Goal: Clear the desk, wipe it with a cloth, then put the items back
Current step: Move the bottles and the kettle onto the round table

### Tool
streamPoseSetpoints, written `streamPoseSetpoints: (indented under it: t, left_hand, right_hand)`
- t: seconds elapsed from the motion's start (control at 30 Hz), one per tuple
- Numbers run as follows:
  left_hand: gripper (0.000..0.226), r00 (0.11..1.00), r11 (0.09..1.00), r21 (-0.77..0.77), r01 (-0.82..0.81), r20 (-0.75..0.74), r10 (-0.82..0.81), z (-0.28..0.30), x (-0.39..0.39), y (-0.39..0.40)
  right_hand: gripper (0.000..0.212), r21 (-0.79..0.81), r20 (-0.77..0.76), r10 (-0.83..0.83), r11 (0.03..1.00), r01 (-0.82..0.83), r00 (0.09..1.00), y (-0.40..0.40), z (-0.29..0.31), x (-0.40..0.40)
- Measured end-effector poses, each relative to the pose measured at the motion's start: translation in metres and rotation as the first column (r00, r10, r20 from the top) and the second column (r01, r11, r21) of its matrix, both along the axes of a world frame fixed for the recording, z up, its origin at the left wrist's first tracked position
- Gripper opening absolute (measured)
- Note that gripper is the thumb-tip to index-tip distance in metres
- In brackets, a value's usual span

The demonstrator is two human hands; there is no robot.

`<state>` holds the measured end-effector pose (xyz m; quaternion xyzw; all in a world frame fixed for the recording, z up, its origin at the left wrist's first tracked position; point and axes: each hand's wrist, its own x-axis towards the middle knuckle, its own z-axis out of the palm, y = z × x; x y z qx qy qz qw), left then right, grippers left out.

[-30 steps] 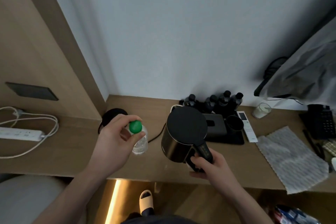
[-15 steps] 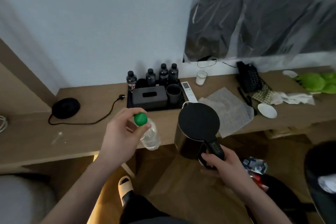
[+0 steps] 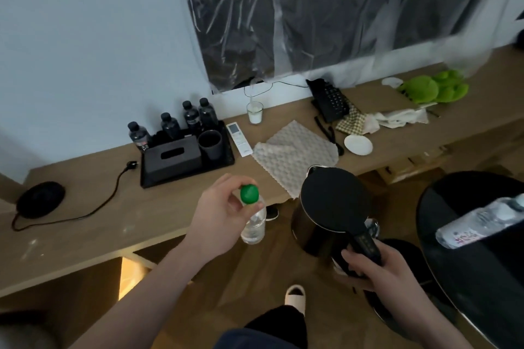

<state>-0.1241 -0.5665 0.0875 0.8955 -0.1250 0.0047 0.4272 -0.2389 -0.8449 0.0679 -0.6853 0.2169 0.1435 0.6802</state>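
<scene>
My left hand (image 3: 219,218) grips a clear water bottle (image 3: 253,228) by its green cap, hanging it in the air in front of the wooden desk (image 3: 93,224). My right hand (image 3: 371,266) holds a black electric kettle (image 3: 330,208) by its handle, off the desk edge and above the floor. A grey patterned cloth (image 3: 295,154) lies flat on the desk. The kettle's round black base (image 3: 41,202) sits at the desk's left end with its cord trailing to the right.
On the desk stand a black tray (image 3: 226,160) with a tissue box, cup and dark bottles, a white remote (image 3: 239,139), a glass (image 3: 255,112), a black phone (image 3: 330,99), a white dish (image 3: 357,144), rags and green items (image 3: 433,88). A black round table (image 3: 470,261) carries a bottle (image 3: 482,224) at right.
The view has swung right and back from the desk. Both hands have carried the bottle and kettle away from the desktop, over the floor. The round table has come into view.
</scene>
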Motion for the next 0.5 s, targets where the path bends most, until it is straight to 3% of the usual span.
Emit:
streamPoseSetpoints:
  t: [0.17, 0.3, 0.43, 0.5]
  left_hand:
    - [0.026, 0.998, 0.999, 0.028, 0.018, -0.067, -0.016, -0.018, 0.028, -0.071]
    - [0.027, 0.993, 0.999, -0.016, 0.034, -0.114, -0.036, -0.022, 0.049, -0.133]
    - [0.029, 0.993, 0.997, -0.016, 0.075, -0.090, -0.077, -0.016, 0.064, -0.189]
    - [0.030, 0.994, 0.997, -0.017, 0.077, -0.070, -0.079, -0.012, 0.062, -0.211]
  right_hand:
    - [0.088, -0.014, -0.046, -0.041, 0.999, 0.041, 0.998, -0.063, 0.008, 0.007]
    - [0.056, 0.034, -0.107, -0.114, 0.992, 0.118, 0.988, -0.115, 0.024, 0.012]
    - [0.066, 0.068, -0.096, -0.135, 0.988, 0.141, 0.986, -0.164, 0.024, 0.010]
    - [0.050, 0.092, -0.090, -0.112, 0.988, 0.121, 0.990, -0.184, 0.022, 0.004]
